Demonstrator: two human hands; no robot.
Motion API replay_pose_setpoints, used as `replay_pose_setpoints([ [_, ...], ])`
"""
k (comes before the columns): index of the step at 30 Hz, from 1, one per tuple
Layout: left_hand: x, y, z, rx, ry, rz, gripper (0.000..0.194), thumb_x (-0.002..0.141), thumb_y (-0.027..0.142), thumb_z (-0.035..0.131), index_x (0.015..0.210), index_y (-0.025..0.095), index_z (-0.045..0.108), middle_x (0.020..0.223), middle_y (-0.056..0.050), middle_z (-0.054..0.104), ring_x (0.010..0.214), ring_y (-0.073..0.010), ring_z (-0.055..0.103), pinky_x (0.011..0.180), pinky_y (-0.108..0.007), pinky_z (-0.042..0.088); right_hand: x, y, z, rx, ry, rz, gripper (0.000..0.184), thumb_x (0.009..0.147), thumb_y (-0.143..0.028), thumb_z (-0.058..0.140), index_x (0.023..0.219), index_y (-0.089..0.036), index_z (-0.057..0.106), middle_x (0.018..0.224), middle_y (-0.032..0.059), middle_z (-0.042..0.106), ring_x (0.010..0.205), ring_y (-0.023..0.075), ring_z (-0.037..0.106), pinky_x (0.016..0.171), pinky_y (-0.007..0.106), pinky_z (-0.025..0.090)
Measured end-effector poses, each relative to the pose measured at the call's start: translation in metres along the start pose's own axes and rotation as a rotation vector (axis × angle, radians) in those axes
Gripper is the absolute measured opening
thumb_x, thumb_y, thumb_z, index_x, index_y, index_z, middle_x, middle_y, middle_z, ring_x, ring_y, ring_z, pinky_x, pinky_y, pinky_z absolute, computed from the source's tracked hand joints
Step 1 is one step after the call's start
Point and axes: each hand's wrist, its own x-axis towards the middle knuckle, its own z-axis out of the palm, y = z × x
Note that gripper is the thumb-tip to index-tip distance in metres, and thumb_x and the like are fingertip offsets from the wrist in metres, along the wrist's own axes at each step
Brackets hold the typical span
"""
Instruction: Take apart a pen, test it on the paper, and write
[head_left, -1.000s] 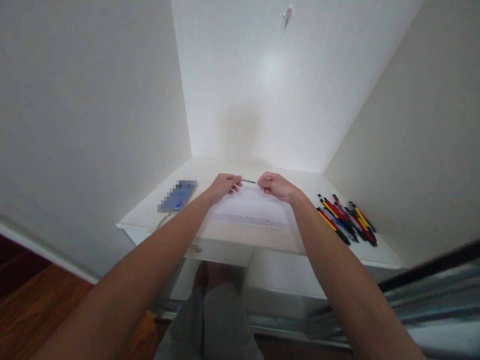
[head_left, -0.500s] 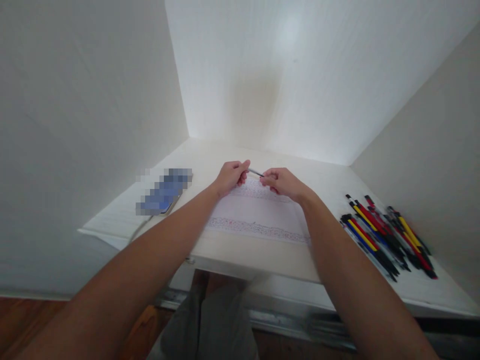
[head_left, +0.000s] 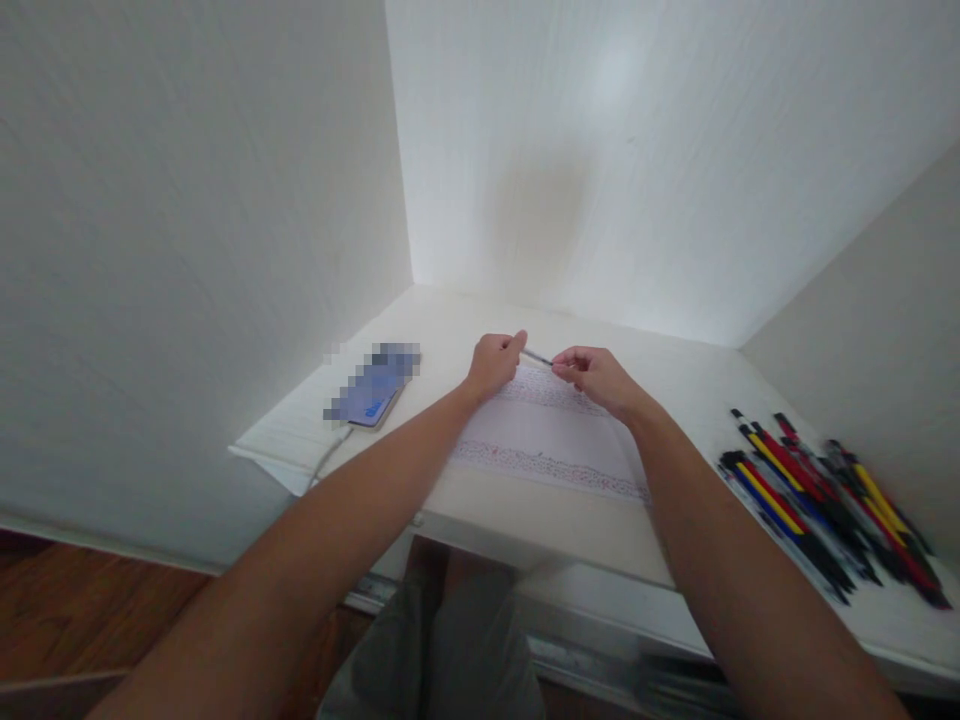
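Note:
A slim pen [head_left: 538,356] with a clear or pale barrel and a dark end spans the gap between my hands. My left hand [head_left: 495,364] is closed around its left end. The fingertips of my right hand [head_left: 596,378] pinch the dark right end; whether that end is a tip or a cap is too small to tell. Beneath both hands lies a white sheet of paper [head_left: 547,435], marked with bands of small dark and reddish marks along its top and bottom and blank across the middle.
At the right of the white desk [head_left: 525,515] lies a loose pile of several pens [head_left: 806,505] in red, yellow, blue and black. To the left rests a phone [head_left: 379,390], partly pixelated, with a white cable [head_left: 330,455] attached. White walls [head_left: 525,150] enclose the desk.
The whole view has shifted, so everything sits further right in the picture. Both hands keep their grip on the pen, with nearly the same pose over the paper.

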Motion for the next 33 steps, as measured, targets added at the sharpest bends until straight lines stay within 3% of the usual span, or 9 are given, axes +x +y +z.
replay_pose_setpoints([
  [4,-0.002,0.004,-0.003,-0.051,0.019,0.028,0.053,0.099,0.049,0.050,0.057,0.018,0.057,0.043,0.002,0.051,0.043,-0.0110,0.049,0.054,-0.025,0.040,-0.001,-0.004,0.001,-0.009,-0.144,0.057,0.042,0.091,-0.052,0.056,0.078,-0.016,0.073,0.064,0.0041,0.060,0.054,0.0133,0.043,0.053,0.030,0.033],
  [10,-0.002,0.007,-0.005,-0.174,-0.031,-0.072,0.047,0.099,0.047,0.054,0.065,0.016,0.062,0.048,0.001,0.056,0.038,-0.0082,0.048,0.044,-0.023,0.037,0.002,0.003,0.004,-0.144,0.045,-0.060,0.038,0.085,-0.052,0.065,0.070,-0.018,0.069,0.061,0.0004,0.053,0.059,0.0136,0.042,0.059,0.031,0.031],
  [16,-0.001,0.007,-0.003,-0.323,-0.015,-0.119,0.041,0.099,0.041,0.058,0.068,0.014,0.062,0.056,-0.001,0.060,0.043,-0.0087,0.054,0.042,-0.022,0.040,0.000,0.005,0.008,0.146,-0.002,0.130,0.061,0.093,-0.070,0.049,0.094,-0.015,0.074,0.054,-0.0056,0.031,0.050,0.0119,0.026,0.051,0.030,0.026],
  [18,-0.001,0.006,-0.003,-0.363,-0.037,-0.121,0.039,0.098,0.040,0.059,0.069,0.014,0.061,0.063,-0.003,0.063,0.049,-0.0097,0.059,0.045,-0.022,0.044,0.001,0.006,0.009,0.206,-0.001,0.162,0.059,0.095,-0.068,0.045,0.094,-0.014,0.072,0.055,-0.0054,0.033,0.049,0.0117,0.028,0.049,0.030,0.027],
  [20,-0.001,0.005,-0.003,-0.322,-0.044,-0.126,0.041,0.098,0.044,0.059,0.069,0.015,0.062,0.060,-0.002,0.062,0.048,-0.0105,0.058,0.047,-0.023,0.044,0.003,0.009,0.010,0.159,0.007,0.160,0.047,0.095,-0.059,0.050,0.089,-0.016,0.068,0.056,-0.0038,0.039,0.049,0.0119,0.033,0.049,0.030,0.029],
  [24,0.002,-0.002,-0.005,-0.012,0.027,-0.037,0.053,0.097,0.055,0.054,0.060,0.018,0.061,0.044,0.001,0.052,0.044,-0.0116,0.050,0.053,-0.026,0.040,0.008,0.014,0.012,-0.025,0.050,0.081,0.023,0.091,-0.039,0.058,0.080,-0.019,0.062,0.061,0.0009,0.055,0.056,0.0143,0.047,0.056,0.030,0.038],
  [27,0.006,-0.007,-0.007,0.149,0.092,0.008,0.063,0.098,0.054,0.050,0.045,0.019,0.049,0.041,0.001,0.046,0.046,-0.0123,0.049,0.056,-0.027,0.038,0.009,0.014,0.013,-0.103,0.131,-0.030,0.011,0.081,-0.029,0.068,0.081,-0.019,0.063,0.074,0.0042,0.065,0.069,0.0173,0.056,0.066,0.032,0.044],
  [30,0.007,-0.007,-0.010,0.168,0.104,-0.008,0.064,0.098,0.054,0.050,0.044,0.020,0.051,0.039,0.001,0.043,0.044,-0.0130,0.049,0.056,-0.027,0.040,0.008,0.011,0.012,-0.090,0.175,-0.090,0.016,0.078,-0.033,0.074,0.081,-0.019,0.066,0.081,0.0055,0.068,0.074,0.0179,0.058,0.070,0.032,0.045],
  [33,0.005,-0.004,-0.011,0.080,0.069,-0.005,0.061,0.097,0.058,0.050,0.053,0.019,0.062,0.042,0.001,0.051,0.044,-0.0125,0.053,0.057,-0.026,0.043,0.005,0.006,0.012,0.002,0.097,-0.008,0.037,0.090,-0.052,0.062,0.079,-0.018,0.069,0.067,0.0034,0.059,0.058,0.0145,0.048,0.057,0.031,0.038],
])
